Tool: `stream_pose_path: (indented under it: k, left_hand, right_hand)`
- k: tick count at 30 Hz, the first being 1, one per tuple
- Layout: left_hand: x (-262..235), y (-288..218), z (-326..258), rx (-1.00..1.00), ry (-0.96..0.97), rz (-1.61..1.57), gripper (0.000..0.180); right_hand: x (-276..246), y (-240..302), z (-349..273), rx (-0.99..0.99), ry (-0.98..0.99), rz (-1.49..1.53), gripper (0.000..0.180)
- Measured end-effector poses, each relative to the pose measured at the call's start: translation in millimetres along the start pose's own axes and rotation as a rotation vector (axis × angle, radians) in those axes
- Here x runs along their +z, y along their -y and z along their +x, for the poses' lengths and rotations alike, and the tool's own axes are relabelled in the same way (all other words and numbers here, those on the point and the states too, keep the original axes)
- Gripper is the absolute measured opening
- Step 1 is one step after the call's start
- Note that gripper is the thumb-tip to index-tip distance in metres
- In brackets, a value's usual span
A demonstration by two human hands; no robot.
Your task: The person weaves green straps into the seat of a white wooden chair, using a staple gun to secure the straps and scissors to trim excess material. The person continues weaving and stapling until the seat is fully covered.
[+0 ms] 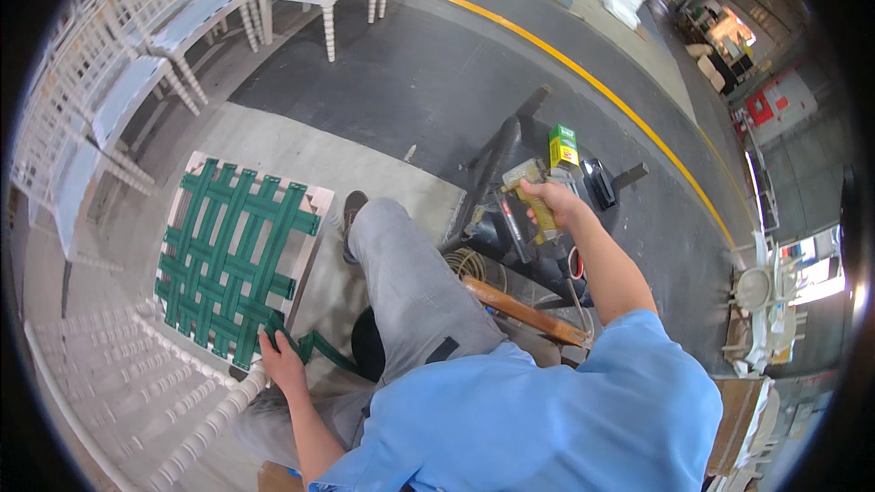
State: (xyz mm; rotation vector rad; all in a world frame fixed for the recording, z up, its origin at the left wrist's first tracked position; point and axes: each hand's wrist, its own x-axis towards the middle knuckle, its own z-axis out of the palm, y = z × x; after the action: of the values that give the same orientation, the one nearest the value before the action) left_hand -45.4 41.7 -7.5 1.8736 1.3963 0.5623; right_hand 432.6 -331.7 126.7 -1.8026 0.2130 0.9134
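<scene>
While the left hand [284,363] grips a green strap [337,357], fingers closed over it at the near right corner of a chair seat [308,246], the right hand [556,202] wraps firmly around the handle of a yellowish staple gun [544,216], well apart from it. Green webbing [219,293] lies ahead of the left hand and to its left, crossing over and under across most of the seat. The weaving looks well along; the length in the left hand seems yet to be fixed, and whether the other ends are fastened I cannot tell. Just below the left hand, the spindled chair back [208,428] limits room. A bent leg [410,264] stands between the hands. Bare floor [273,146] leaves space beyond the seat, while a green-and-yellow box [563,146] crowds the right hand's far side.
</scene>
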Motion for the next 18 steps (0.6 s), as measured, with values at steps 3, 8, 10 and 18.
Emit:
stream_pose_path:
  k: [3, 8, 10, 18]
  left_hand:
    - [-0.9, -7.0, -7.6, 0.090, -0.025, 0.075, 0.043]
    - [1.2, -7.2, -9.2, -0.018, 0.030, 0.129, 0.050]
    - [3.4, -4.8, -8.9, 0.047, 0.028, 0.114, 0.053]
    - [-3.7, -0.7, -5.2, 0.023, 0.095, -0.005, 0.053]
  right_hand:
    - [-14.6, -29.3, 22.3, 0.161, -0.013, 0.084, 0.054]
    - [-48.2, -57.5, 21.1, 0.092, -0.044, -0.037, 0.036]
    - [-79.2, -61.6, 7.3, 0.136, -0.181, -0.312, 0.028]
    - [-113.7, -125.1, -47.9, 0.338, -0.344, -1.007, 0.050]
